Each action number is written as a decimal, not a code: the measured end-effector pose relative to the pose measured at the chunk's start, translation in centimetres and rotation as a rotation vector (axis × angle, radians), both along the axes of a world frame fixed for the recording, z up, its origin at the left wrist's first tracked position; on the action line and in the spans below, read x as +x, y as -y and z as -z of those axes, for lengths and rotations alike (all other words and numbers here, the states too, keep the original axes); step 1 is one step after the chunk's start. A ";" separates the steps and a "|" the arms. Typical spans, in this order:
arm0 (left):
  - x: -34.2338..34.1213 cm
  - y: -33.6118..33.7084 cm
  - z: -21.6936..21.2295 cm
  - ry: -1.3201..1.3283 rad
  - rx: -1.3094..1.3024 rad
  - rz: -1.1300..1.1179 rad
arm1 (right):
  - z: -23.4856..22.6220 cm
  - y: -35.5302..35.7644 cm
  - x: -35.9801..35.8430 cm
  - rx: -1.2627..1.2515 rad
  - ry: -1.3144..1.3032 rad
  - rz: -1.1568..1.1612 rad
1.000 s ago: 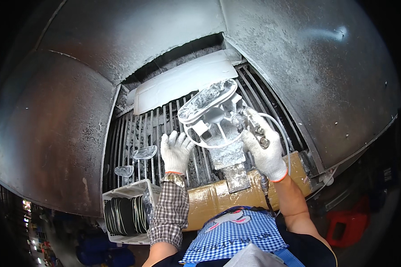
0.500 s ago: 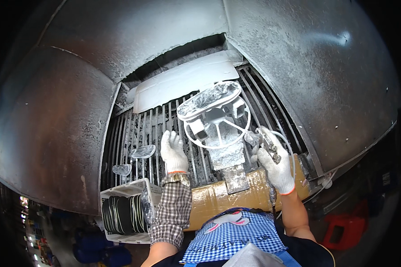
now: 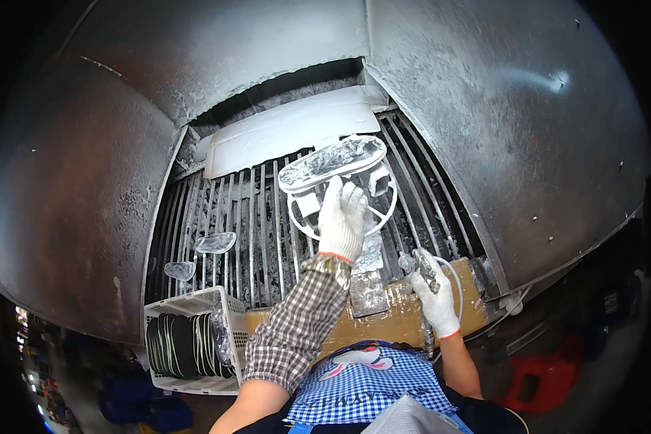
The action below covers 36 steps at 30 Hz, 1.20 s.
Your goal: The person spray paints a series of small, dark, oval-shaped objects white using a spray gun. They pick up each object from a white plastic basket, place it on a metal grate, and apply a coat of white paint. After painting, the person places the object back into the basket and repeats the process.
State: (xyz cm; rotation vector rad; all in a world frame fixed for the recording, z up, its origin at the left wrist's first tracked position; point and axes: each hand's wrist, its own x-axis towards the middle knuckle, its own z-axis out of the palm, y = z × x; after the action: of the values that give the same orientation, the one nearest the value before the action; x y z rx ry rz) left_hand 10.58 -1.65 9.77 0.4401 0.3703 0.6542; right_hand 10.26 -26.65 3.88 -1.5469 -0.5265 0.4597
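A long oval piece (image 3: 333,163) with a white rim and a crinkled, clear-looking covering rests on a white ring-shaped stand (image 3: 391,210). My left hand (image 3: 342,220), in a white knitted glove, reaches over the ring's near side. Its fingers stretch toward the oval's near rim; whether the fingertips touch it I cannot tell. Lower right, my gloved right hand (image 3: 440,300) is closed round a spray gun (image 3: 428,272) with a pale hose (image 3: 456,278). The gun's nozzle end points toward the stand's base. Part of the ring is hidden behind my left hand.
Metal booth walls (image 3: 557,166) surround a slatted grate (image 3: 267,217). A white sheet (image 3: 289,126) lies at the back. Two small film-wrapped pieces (image 3: 215,243) sit at left. A white crate (image 3: 236,318) holds several dark oval parts (image 3: 168,346). A brown taped surface (image 3: 405,311) runs along the front.
My left hand has moved right and away from me, from beside the stand to the oval piece. The right hand with the spray gun sits slightly lower; the whole view has shifted a little.
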 end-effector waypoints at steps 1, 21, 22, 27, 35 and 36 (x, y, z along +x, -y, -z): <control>0.8 -0.2 -0.2 0.007 -0.057 -0.017 | 0.4 0.1 -0.1 0.003 0.044 0.015; -5.1 -7.0 -3.7 0.186 0.026 -0.296 | 2.6 -1.2 -2.4 -0.134 0.031 -0.075; -6.6 -8.3 -3.5 0.223 0.059 -0.376 | 1.8 -1.3 -2.7 -0.156 0.021 -0.091; -14.1 -14.9 1.5 0.132 0.139 -0.617 | 2.1 -2.3 -3.3 -0.202 0.064 -0.136; -18.8 -18.0 21.9 -0.017 -0.267 -0.539 | 2.1 -3.9 -3.4 -0.259 0.099 -0.169; -19.0 -17.3 24.5 -0.033 -0.320 -0.513 | 2.5 -3.9 -3.4 -0.260 0.103 -0.164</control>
State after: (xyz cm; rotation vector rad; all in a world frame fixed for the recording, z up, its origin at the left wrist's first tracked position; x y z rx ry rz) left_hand -8.46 15.68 -14.73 0.0433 0.6174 1.0652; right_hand 6.90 -22.76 1.41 -1.7913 -0.6980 0.5944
